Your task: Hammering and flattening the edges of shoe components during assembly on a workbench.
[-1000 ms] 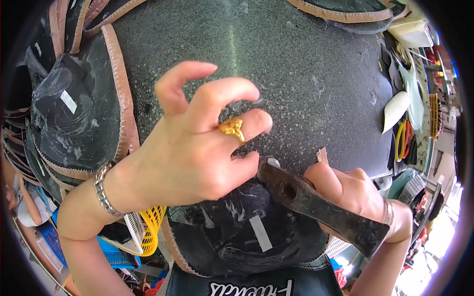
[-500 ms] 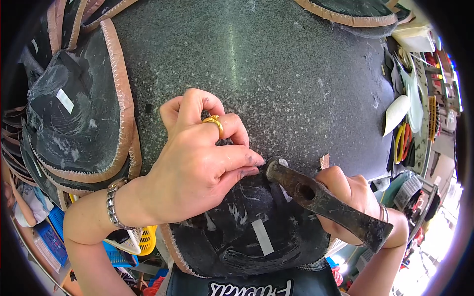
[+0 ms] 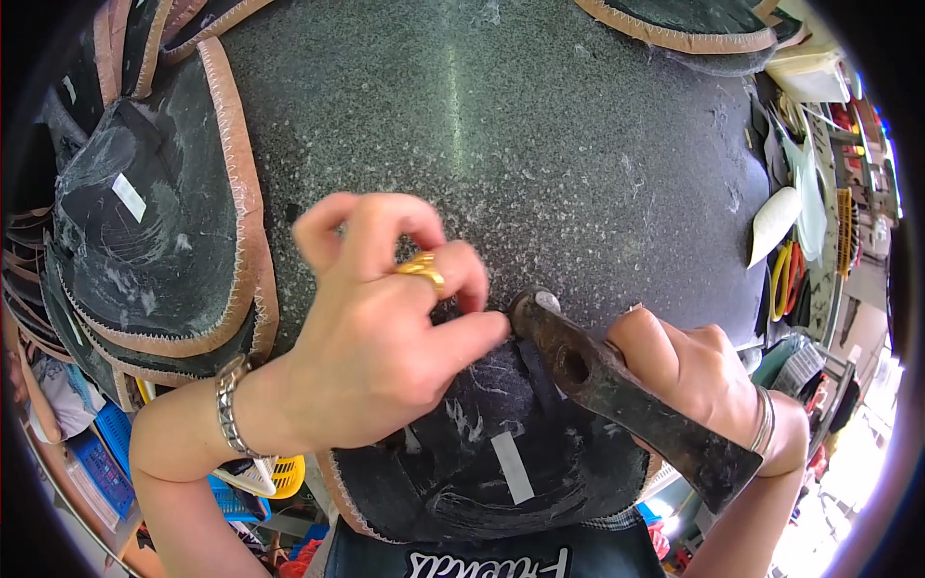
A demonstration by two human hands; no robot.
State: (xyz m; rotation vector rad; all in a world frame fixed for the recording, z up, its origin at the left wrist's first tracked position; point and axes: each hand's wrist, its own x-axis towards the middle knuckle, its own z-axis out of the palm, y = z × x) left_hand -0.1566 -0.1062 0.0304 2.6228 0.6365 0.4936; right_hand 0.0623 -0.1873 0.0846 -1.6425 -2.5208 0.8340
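Note:
In front of me lies a black, curved, shaped piece (image 3: 578, 477) with tan zigzag-stitched edging, whitish smears and a pale strip (image 3: 513, 468). My left hand (image 3: 376, 332), wearing a gold ring and a metal watch, pinches at the piece's far edge with thumb and forefinger. What sits between those fingertips is mostly hidden. My right hand (image 3: 689, 371) is wrapped round a dark, worn hammer (image 3: 665, 414). The hammer's round face is right beside the left fingertips, at the far edge of the piece; its wedge end points toward the lower right.
Similar black pieces (image 3: 145, 260) are stacked at the left, and another (image 3: 689, 27) lies at the far right. The dark speckled worktop (image 3: 540, 144) stretches beyond my hands. Pale scraps (image 3: 774, 223) and coloured loops (image 3: 782, 279) hang at its right edge. A yellow basket (image 3: 289, 476) is below left.
The hammer and right hand have shifted slightly, with the round face a little farther from me. The left hand has moved a bit downward, and its fingers are slightly blurred.

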